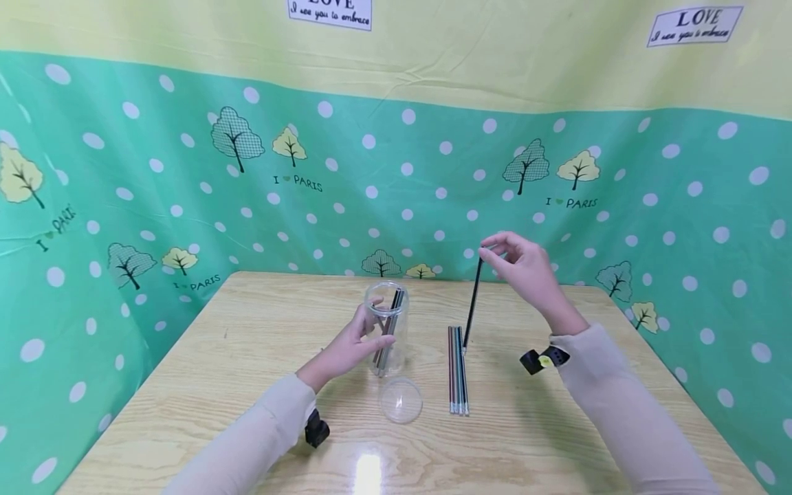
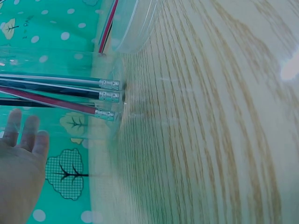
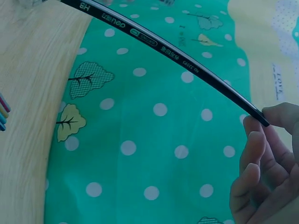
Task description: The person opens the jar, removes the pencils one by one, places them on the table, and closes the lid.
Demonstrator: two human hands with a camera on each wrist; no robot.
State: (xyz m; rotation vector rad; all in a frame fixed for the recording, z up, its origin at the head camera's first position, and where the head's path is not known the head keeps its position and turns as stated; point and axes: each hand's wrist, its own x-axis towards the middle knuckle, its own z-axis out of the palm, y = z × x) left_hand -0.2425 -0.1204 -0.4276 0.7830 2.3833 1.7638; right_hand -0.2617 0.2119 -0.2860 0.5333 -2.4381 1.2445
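Note:
My left hand (image 1: 351, 347) grips a clear plastic jar (image 1: 399, 350) that stands on the wooden table. Several pencils (image 2: 56, 84) lean inside it, and the left wrist view shows their silver ferrules at the jar's bottom. My right hand (image 1: 526, 271) pinches one end of a black pencil (image 3: 154, 44) between thumb and fingertips. That pencil hangs at a slant to the right of the jar, its ferrule end low by a row of pencils (image 1: 456, 371). Those pencils lie side by side on the tabletop, in red, teal and dark colours.
A round clear lid (image 1: 401, 401) lies in front of the jar, left of the pencil row. The wooden table (image 1: 260, 330) meets a green dotted cloth backdrop (image 1: 346, 179) at its far edge. Black cameras (image 1: 317, 430) are strapped to both wrists.

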